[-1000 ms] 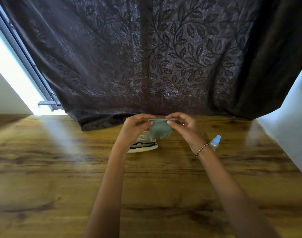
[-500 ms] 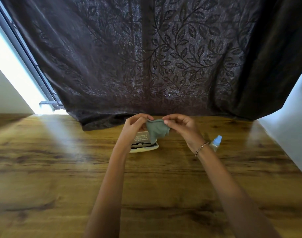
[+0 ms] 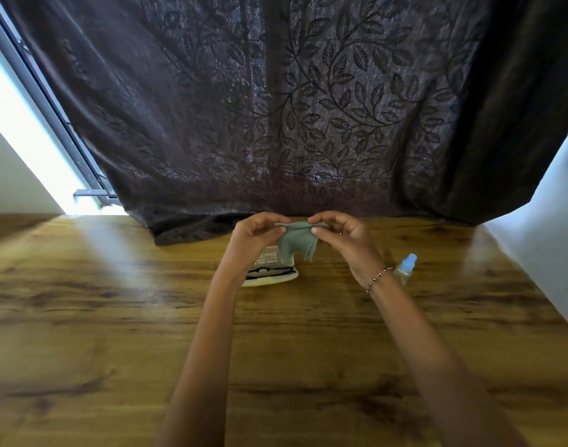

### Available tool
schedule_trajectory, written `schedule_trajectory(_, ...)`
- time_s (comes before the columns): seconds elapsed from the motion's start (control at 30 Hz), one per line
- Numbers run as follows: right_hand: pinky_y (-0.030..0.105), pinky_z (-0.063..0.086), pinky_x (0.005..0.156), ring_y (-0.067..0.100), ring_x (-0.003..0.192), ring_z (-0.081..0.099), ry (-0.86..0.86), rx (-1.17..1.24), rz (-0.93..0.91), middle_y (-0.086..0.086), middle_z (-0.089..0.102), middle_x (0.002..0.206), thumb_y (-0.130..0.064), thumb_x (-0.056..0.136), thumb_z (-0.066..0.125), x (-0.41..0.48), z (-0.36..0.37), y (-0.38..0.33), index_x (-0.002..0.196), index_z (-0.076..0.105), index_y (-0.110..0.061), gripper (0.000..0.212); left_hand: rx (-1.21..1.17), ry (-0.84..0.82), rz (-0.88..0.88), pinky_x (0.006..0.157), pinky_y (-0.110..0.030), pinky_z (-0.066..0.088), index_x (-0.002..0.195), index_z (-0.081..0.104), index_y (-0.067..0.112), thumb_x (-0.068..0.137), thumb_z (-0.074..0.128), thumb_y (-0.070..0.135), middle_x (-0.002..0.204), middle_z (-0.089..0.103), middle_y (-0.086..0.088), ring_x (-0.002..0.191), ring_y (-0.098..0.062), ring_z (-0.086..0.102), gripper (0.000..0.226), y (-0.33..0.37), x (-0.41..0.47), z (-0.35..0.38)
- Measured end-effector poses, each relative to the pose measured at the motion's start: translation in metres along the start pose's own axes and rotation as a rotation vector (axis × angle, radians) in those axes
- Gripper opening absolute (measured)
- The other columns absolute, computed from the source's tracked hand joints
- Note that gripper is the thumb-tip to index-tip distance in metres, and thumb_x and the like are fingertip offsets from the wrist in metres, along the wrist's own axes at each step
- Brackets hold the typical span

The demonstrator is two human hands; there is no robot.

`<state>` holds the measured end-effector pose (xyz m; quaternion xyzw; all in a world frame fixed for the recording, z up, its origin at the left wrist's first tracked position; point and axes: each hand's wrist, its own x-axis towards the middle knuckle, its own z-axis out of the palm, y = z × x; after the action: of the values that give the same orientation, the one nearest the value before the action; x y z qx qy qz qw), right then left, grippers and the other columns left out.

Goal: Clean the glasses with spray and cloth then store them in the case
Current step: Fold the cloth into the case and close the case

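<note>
Both hands up at frame centre, above the far part of the wooden table (image 3: 114,317). Left hand (image 3: 255,238) and right hand (image 3: 344,240) each pinch the top edge of the grey-green cloth (image 3: 295,245) between thumb and fingertips. The cloth is stretched between them, and the rest hangs down crumpled. Directly below the cloth, a pale case (image 3: 273,277) lies on the table with a printed card showing behind it. There's a dark line along its top; can't tell if that's the glasses. Spray bottle (image 3: 405,269) with blue cap stands right of centre, just beyond the right wrist, which wears a bead bracelet (image 3: 377,279). Dark leaf-pattern curtain (image 3: 308,108) fills the upper frame.
</note>
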<state>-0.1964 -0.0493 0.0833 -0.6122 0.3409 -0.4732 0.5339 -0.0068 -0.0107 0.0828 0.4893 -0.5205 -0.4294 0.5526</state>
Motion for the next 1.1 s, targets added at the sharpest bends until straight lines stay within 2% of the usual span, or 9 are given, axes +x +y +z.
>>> schedule_trajectory(0.17,0.014,0.050,0.067,0.002,0.081,0.064,0.003,0.010,0.013,-0.008,0.073,0.085,-0.007,0.083,0.071,-0.0001,0.0000,0.0002,0.088,0.073,-0.015,0.010,0.036,0.002,-0.024,0.059,-0.014,0.049,0.092,0.070,0.024,0.092,0.058,0.011,0.083,0.070,0.017,0.074,0.003,0.062,0.017,-0.0022,-0.0016,-0.0008)
schedule_trajectory(0.3,0.014,0.050,0.070,0.002,0.086,0.065,-0.004,-0.019,0.005,-0.009,0.073,0.091,-0.003,0.078,0.074,0.0010,-0.0011,0.0019,0.093,0.072,-0.017,0.020,-0.027,-0.023,-0.068,0.061,-0.015,0.045,0.092,0.072,0.025,0.094,0.053,0.018,0.089,0.069,0.011,0.074,-0.002,0.058,0.021,-0.0047,-0.0031,-0.0034)
schedule_trajectory(0.4,0.013,0.049,0.069,-0.001,0.084,0.063,0.007,-0.043,0.005,-0.011,0.072,0.089,-0.006,0.080,0.073,0.0013,-0.0026,0.0042,0.091,0.072,-0.018,0.016,-0.034,-0.025,-0.089,0.060,-0.013,0.045,0.091,0.073,0.028,0.089,0.061,0.032,0.090,0.071,0.010,0.073,0.001,0.059,0.013,-0.0039,-0.0039,-0.0027)
schedule_trajectory(0.53,0.017,0.050,0.074,0.004,0.089,0.062,-0.010,-0.041,-0.033,-0.008,0.069,0.094,-0.004,0.087,0.065,0.0011,0.0001,0.0051,0.093,0.065,-0.020,0.017,-0.020,-0.034,-0.042,0.060,-0.009,0.045,0.094,0.072,0.026,0.087,0.064,0.018,0.086,0.072,0.012,0.073,0.004,0.061,0.013,-0.0028,-0.0039,0.0002)
schedule_trajectory(0.63,0.016,0.051,0.070,0.002,0.084,0.062,-0.024,-0.026,-0.028,-0.010,0.067,0.092,-0.003,0.088,0.062,-0.0005,0.0008,0.0047,0.093,0.063,-0.020,0.018,-0.053,-0.055,-0.026,0.059,-0.007,0.045,0.100,0.070,0.021,0.087,0.063,0.010,0.083,0.073,0.012,0.073,0.005,0.063,0.018,-0.0008,-0.0056,0.0004)
schedule_trajectory(0.73,0.015,0.051,0.065,0.000,0.080,0.064,-0.018,-0.007,0.002,-0.012,0.069,0.088,-0.002,0.088,0.062,-0.0018,-0.0005,0.0045,0.091,0.065,-0.020,0.018,-0.029,-0.045,-0.059,0.061,-0.006,0.045,0.108,0.067,0.023,0.086,0.065,0.012,0.084,0.073,0.010,0.075,0.006,0.064,0.024,0.0000,-0.0058,0.0006)
schedule_trajectory(0.87,0.015,0.050,0.063,0.000,0.078,0.064,0.001,0.002,0.054,-0.012,0.071,0.084,-0.013,0.089,0.063,-0.0018,-0.0001,0.0028,0.088,0.071,-0.022,0.012,-0.036,-0.006,-0.099,0.057,-0.007,0.044,0.097,0.071,0.024,0.085,0.068,0.015,0.080,0.073,0.012,0.070,0.006,0.063,0.016,-0.0020,-0.0050,-0.0008)
schedule_trajectory(1.0,0.017,0.052,0.069,0.005,0.087,0.065,-0.009,-0.017,0.036,-0.002,0.072,0.095,-0.010,0.086,0.067,-0.0010,-0.0001,0.0030,0.094,0.069,-0.018,0.012,-0.020,0.003,-0.114,0.054,-0.014,0.047,0.090,0.073,0.036,0.085,0.068,0.021,0.086,0.073,0.011,0.069,0.000,0.063,0.017,-0.0040,-0.0059,-0.0037)
schedule_trajectory(1.1,0.017,0.051,0.071,0.006,0.092,0.065,-0.004,-0.065,0.037,0.001,0.071,0.101,-0.008,0.083,0.070,-0.0011,-0.0007,0.0030,0.100,0.070,-0.017,0.019,-0.030,-0.022,-0.125,0.060,-0.016,0.049,0.091,0.073,0.036,0.087,0.064,0.019,0.087,0.072,0.011,0.073,-0.002,0.064,0.019,-0.0046,-0.0068,-0.0040)
